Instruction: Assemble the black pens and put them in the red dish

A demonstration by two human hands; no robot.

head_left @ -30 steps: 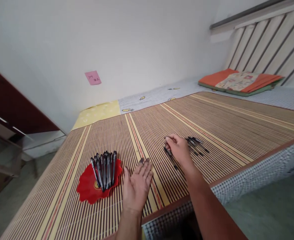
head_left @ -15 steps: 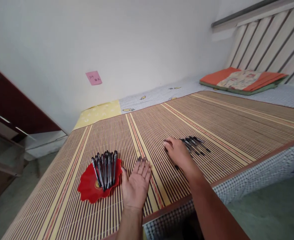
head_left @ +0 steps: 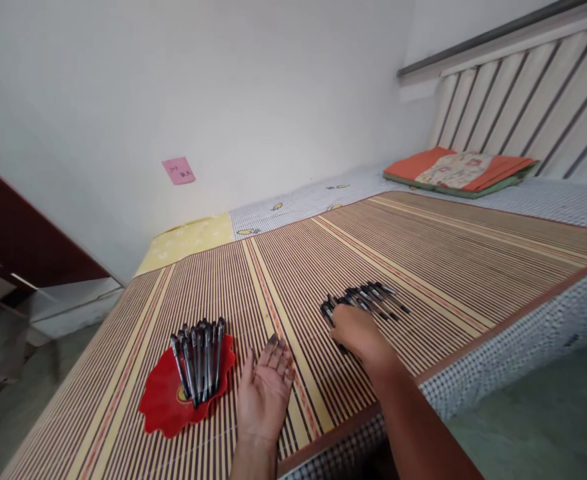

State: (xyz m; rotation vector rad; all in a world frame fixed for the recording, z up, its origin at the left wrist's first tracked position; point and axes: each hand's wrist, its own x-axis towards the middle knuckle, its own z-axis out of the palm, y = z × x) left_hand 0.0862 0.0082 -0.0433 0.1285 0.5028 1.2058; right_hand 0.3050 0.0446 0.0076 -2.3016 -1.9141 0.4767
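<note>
My left hand (head_left: pixel 264 391) lies palm up and open on the striped bamboo mat (head_left: pixel 448 247), empty, just right of a red flower-shaped dish (head_left: pixel 166 403). The dish holds several black pens (head_left: pixel 198 357) lying side by side. My right hand (head_left: pixel 356 331) rests knuckles up on the mat with its fingers curled over the near end of a loose pile of black pens (head_left: pixel 368 298). Whether it grips any pen is hidden by the hand.
The mat covers a bed with a checked sheet (head_left: pixel 538 320) along the front edge. An orange folded cushion (head_left: pixel 456 170) lies at the far right by a slatted headboard (head_left: pixel 523 100). A pink note (head_left: pixel 178 171) sticks on the white wall. Dark furniture (head_left: pixel 18 247) stands left.
My right hand has drawn back toward me, from among the loose pens to their near end. The left hand stays palm up. The view shifted a little.
</note>
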